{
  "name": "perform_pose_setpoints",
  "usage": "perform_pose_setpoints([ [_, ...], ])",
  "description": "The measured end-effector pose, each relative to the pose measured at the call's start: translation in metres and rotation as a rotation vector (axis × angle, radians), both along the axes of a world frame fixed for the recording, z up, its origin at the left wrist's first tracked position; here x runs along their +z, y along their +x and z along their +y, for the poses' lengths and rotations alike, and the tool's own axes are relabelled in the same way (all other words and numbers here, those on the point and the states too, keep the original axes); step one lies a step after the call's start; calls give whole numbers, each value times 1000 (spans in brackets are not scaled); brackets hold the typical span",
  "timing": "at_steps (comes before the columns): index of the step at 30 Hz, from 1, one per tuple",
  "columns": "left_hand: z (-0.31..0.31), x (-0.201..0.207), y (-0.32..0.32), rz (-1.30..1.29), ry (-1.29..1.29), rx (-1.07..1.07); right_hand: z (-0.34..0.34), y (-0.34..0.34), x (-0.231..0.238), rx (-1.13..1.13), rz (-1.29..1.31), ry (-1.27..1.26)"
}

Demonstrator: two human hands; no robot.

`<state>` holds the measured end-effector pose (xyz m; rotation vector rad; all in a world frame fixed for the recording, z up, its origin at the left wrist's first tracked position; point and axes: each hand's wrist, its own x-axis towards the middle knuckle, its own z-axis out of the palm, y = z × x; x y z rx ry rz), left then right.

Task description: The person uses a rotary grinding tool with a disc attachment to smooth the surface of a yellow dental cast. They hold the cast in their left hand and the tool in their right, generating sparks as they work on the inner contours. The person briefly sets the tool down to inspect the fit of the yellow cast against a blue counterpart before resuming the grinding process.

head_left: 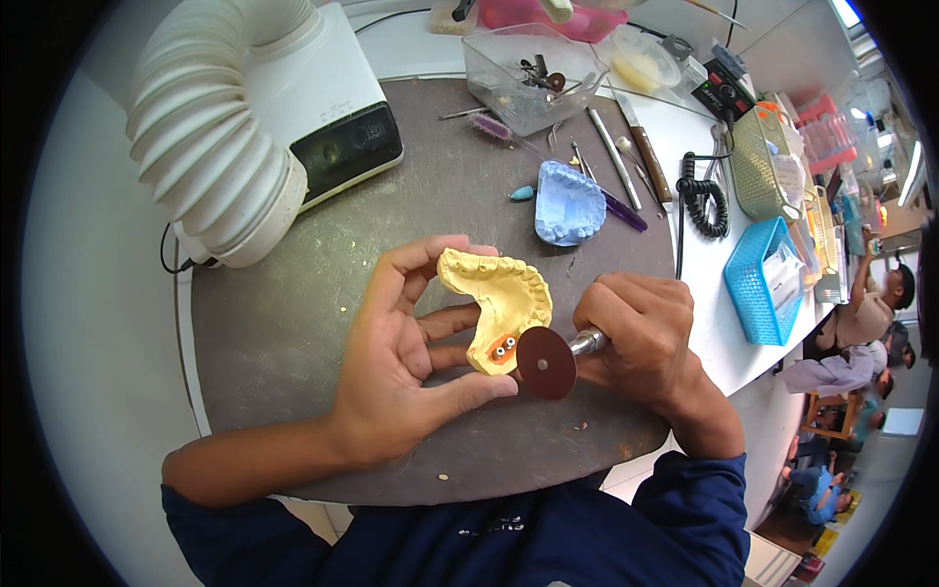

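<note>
My left hand (pixel 406 342) grips a yellow plaster dental model (pixel 509 289) by its edges, thumb below and fingers above and behind. The model is a horseshoe arch with a row of teeth; near its lower end sits an orange-red patch (pixel 502 349) with two small metal rings. In my closed right hand (pixel 641 338) is a rotary handpiece (pixel 588 341) with a metal nose. Its brown cutting disc (pixel 547 363) stands beside the model's lower right end; whether it touches cannot be told. Beyond them a blue plaster dental model (pixel 569 203) lies on the bench.
A white ribbed suction hose (pixel 201 127) and its box (pixel 333 108) stand at the left. At the back is a clear tray (pixel 533 83) of small tools. A knife (pixel 646 147) and slim instruments lie right of it. Baskets (pixel 765 284) line the right; people sit beyond.
</note>
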<state>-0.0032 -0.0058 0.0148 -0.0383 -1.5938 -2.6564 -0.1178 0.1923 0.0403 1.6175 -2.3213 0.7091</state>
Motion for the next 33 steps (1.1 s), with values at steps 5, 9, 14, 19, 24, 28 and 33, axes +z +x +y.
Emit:
perform_pose_setpoints([
  [5, -7, 2, -1, -221, 218, -119, 2, 2, 2, -72, -29, -19],
  [9, -6, -3, -4, -265, 342, -132, 2, 1, 1, -90, -23, -24],
  [14, -6, -4, -4, -271, 336, -125, 1, 2, -5, -124, -2, -26],
  [19, -6, -2, -4, -291, 255, -129, 0, 4, -7, -136, -14, -40],
  [24, -4, 3, -4, -324, 123, -138, 0, 4, -7, -134, -13, -69],
  [28, -4, 3, -5, -320, 166, -153, 0, 3, -6, -131, -6, -61],
  [33, -7, 2, -5, -306, 301, -172, -1, 2, -7, -130, -2, -57],
])
